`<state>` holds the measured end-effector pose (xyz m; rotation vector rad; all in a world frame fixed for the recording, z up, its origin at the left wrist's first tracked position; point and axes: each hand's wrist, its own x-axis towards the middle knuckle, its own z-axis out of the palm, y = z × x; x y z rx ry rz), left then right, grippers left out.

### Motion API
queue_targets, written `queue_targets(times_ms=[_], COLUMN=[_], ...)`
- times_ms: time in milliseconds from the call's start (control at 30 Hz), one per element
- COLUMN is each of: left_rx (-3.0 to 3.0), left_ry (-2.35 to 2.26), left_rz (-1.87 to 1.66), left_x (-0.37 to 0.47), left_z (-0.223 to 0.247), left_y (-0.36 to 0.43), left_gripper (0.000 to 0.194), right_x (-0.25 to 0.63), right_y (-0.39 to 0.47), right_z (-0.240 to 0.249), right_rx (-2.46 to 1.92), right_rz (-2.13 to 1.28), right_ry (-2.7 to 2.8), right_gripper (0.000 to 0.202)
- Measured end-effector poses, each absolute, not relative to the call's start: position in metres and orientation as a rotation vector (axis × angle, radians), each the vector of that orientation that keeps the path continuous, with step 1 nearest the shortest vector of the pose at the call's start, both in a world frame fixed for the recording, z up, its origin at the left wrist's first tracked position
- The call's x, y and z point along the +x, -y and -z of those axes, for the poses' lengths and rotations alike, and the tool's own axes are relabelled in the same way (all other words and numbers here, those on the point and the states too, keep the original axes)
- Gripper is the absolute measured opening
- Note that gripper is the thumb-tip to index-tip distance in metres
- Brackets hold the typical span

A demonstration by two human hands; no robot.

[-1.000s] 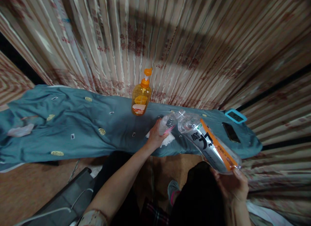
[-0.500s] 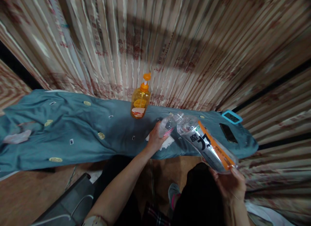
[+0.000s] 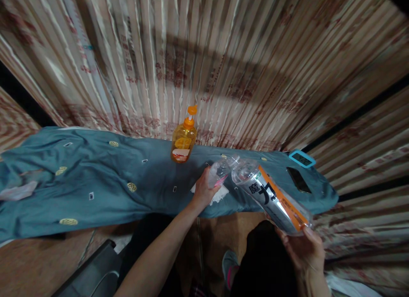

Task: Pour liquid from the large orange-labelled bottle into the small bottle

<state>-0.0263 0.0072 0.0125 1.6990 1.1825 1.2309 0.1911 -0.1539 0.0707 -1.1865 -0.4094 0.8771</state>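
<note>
My left hand (image 3: 203,189) is closed round a small clear bottle (image 3: 219,171) with a pink mark on its side, tilted to the right. In my right hand (image 3: 306,250) is a large clear plastic bottle (image 3: 271,194) with a silver and orange label, gripped near its base and tipped toward the left. The two bottle necks meet, or nearly so, in the middle; I cannot tell whether liquid passes between them. Under the small bottle lies a white tissue (image 3: 220,195). An orange pump bottle (image 3: 183,142) stands upright behind my left hand.
A teal patterned cloth (image 3: 111,177) covers the long narrow surface. At its right end lie a black phone (image 3: 298,180) and a blue-framed digital clock (image 3: 302,158). Pleated curtains (image 3: 204,67) hang behind. A grey bin-like object (image 3: 92,267) stands at lower left.
The view has tilted slightly, so the surface and pump bottle sit lower in the picture. Both hands keep their bottles neck to neck, almost unmoved.
</note>
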Motion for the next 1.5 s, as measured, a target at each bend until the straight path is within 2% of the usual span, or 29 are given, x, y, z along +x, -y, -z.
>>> queue_targets(times_ms=[367,533,833,1133,1500], left_rx=[1.680,1.676,1.687,1.739,1.760], left_ry=[-1.179,-1.175,-1.194,-1.133,-1.104], left_rz=[-1.239,-1.255,-1.203,-1.224,-1.237], left_x=[-0.026,-0.026,-0.028,-0.026,-0.024], left_z=[-0.016,-0.016,-0.023,-0.023,-0.008], left_y=[-0.007,-0.006,-0.004,-0.001,-0.002], left_gripper=[0.062,0.066,0.063,0.063,0.063], right_x=[0.193,0.192,0.183,0.168,0.170], right_y=[0.155,0.153,0.151,0.141,0.147], right_z=[-0.069,-0.063,-0.062,-0.069,-0.074], right_rx=[-1.172,-1.145,-1.095,-1.068,-0.997], right_rz=[-0.933,-0.964,-1.061,-1.197,-1.177], right_ry=[0.390,0.414,0.370,0.247,0.242], right_gripper=[0.057,0.048,0.043,0.050,0.060])
